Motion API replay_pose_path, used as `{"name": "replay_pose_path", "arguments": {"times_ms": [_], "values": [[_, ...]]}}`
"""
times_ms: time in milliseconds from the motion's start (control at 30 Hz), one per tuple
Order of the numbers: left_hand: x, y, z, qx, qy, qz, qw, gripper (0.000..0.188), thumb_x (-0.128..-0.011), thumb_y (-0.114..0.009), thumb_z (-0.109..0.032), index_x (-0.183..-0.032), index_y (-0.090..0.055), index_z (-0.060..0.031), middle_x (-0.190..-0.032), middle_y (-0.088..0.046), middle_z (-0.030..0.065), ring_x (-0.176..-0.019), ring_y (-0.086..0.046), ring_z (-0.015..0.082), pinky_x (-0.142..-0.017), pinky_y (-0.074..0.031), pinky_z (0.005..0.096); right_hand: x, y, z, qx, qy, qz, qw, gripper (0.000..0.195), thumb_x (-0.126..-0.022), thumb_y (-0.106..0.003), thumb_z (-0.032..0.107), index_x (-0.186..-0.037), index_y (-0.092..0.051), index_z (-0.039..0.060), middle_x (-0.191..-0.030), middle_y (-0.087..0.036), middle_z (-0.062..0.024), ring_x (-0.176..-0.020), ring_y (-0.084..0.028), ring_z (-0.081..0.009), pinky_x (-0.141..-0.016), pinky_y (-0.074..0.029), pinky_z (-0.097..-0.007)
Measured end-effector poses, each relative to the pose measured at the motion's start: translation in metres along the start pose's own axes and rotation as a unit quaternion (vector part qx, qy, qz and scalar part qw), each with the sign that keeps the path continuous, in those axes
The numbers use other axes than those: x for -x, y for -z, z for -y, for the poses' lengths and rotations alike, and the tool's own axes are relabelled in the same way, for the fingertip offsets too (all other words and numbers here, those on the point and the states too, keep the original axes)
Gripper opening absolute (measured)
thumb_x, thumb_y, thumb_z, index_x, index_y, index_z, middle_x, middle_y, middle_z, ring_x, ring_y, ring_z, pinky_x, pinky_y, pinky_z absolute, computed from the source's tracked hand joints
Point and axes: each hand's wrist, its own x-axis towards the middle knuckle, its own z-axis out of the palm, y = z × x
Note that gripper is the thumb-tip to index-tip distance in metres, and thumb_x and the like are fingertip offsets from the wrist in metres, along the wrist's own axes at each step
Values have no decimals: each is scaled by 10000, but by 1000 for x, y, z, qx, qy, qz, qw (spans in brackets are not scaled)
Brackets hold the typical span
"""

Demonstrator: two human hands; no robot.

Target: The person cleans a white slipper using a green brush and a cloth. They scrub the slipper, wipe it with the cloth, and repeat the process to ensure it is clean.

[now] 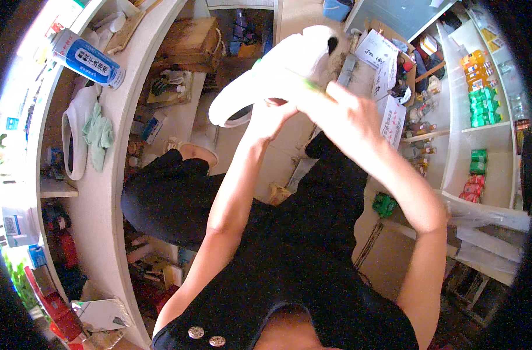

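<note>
A white shoe [274, 65] is raised in front of me, its toe towards the lower left. My left hand [270, 114] grips it from below; the fingers are partly hidden by the shoe. Against the shoe's near side, my right hand [346, 113] is closed around a thin greenish-yellow object [311, 87], blurred, perhaps a brush; most of it is hidden. On the shelf at the left another white shoe [75, 131] lies beside a pale green cloth [98, 133]. A blue and white spray can [88, 59] stands above them in the view.
A curved white counter [102, 192] runs down the left. Beyond my hands is a wooden box [189, 41]. Cardboard boxes [386, 83] hold mixed items at the upper right. White shelves [489, 138] at the right bear bottled drinks [478, 72].
</note>
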Motion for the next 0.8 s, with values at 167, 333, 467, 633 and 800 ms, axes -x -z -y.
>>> {"name": "replay_pose_path", "arguments": {"times_ms": [167, 333, 467, 633, 800], "values": [[-12, 16, 6, 77, 13, 21, 997, 389, -777, -672, -71, -1149, -594, 10, -999, -662, 70, -941, -622, 173, -867, -506, 325, -28, -5, -90, -122, -91, -61, 986, 350, -960, -569, 317, -1250, -635, 132, -804, -674, -31, -638, -603, -136, -581, -479, -302], [-13, 33, 17, 456, 4, 117, 882, 344, -784, -575, 77, -1099, -545, -58, -976, -600, 31, -825, -612, 154, -811, -524, 275, -31, -1, -62, -391, -329, 2, 860, 381, -966, -586, 323, -1290, -612, 124, -807, -575, 63, -669, -446, -45, -588, -385, -208], [-8, 16, 8, 399, 83, 21, 913, 380, -853, -582, 30, -1218, -518, -57, -1139, -615, 73, -991, -640, 190, -906, -537, 336, -35, -11, -36, -375, -279, -61, 882, 377, -958, -609, 282, -1283, -611, 91, -869, -629, 21, -695, -481, -52, -624, -420, -215], [-17, 6, -5, 346, 57, -3, 936, 413, -950, -534, -152, -1333, -462, -14, -1270, -585, 112, -1135, -590, 230, -988, -482, 383, -15, -23, -20, -243, -96, -128, 957, 379, -924, -642, 229, -1290, -607, 135, -929, -691, -95, -700, -607, -114, -658, -508, -321], [-18, 9, -12, 277, 6, -59, 959, 437, -970, -489, -291, -1304, -485, -9, -1227, -609, 113, -1123, -597, 238, -974, -480, 392, 23, -23, 6, -5, -125, -84, 988, 407, -902, -641, 265, -1304, -580, 292, -658, -497, -104, -562, -593, -270, -513, -496, -409]]}}
